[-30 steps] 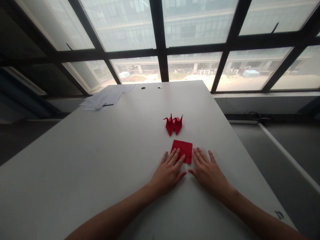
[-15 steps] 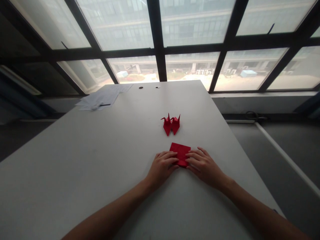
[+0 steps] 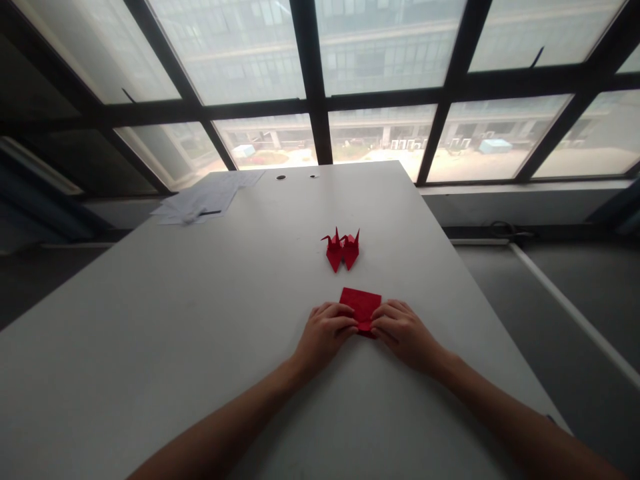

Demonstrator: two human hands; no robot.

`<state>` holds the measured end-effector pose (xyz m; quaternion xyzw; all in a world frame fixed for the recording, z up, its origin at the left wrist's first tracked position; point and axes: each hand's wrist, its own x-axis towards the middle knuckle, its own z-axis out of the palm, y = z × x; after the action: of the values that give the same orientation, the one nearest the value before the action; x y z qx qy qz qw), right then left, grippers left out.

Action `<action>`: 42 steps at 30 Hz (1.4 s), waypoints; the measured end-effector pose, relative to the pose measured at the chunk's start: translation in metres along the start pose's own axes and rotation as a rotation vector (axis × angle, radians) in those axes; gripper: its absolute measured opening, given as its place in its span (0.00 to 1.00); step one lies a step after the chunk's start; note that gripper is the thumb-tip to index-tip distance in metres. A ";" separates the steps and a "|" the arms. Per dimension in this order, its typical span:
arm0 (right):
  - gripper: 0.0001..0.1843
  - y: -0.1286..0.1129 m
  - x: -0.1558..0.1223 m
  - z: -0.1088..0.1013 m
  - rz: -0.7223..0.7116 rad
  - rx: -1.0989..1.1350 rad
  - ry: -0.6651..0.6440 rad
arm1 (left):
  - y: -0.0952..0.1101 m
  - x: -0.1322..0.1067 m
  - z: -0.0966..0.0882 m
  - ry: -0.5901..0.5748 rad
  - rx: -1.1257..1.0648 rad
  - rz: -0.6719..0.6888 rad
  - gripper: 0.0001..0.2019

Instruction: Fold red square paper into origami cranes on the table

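Observation:
A red sheet of origami paper (image 3: 361, 303) lies on the white table, its near edge between my two hands. My left hand (image 3: 329, 328) is closed on the paper's left side, with the fingertips resting over the near left part. On the right side, my right hand (image 3: 404, 332) pinches the near right part, its fingers drawn together. My thumbs are mostly hidden beneath the fingers. Just beyond the paper stand two red folded paper cranes (image 3: 343, 252), side by side and touching or nearly so.
White paper sheets (image 3: 210, 193) lie loosely spread at the table's far left, with a dark pen (image 3: 210, 213) on them. Two small round spots (image 3: 281, 177) show near the far edge. The white table (image 3: 200, 300) ends before large dark-framed windows (image 3: 320, 80).
My right hand's fingers have drawn closer together, the raised index finger coming down. The near edge of the red paper looks slightly shifted. My left hand stays nearly in place.

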<state>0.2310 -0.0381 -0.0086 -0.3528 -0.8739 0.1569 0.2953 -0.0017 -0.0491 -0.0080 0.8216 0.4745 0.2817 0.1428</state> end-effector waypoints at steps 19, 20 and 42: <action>0.12 0.003 0.010 0.007 0.173 -0.151 0.120 | 0.006 -0.003 0.001 0.023 -0.005 -0.064 0.10; 0.11 0.002 0.009 0.007 0.146 -0.152 0.103 | 0.006 -0.003 0.001 0.011 0.016 -0.056 0.10; 0.14 -0.010 0.002 -0.002 0.051 -0.218 -0.051 | 0.035 -0.029 0.013 -0.194 0.507 0.039 0.37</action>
<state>0.2256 -0.0440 -0.0014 -0.4008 -0.8837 0.0774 0.2290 0.0191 -0.0909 -0.0100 0.8632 0.4983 0.0767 -0.0280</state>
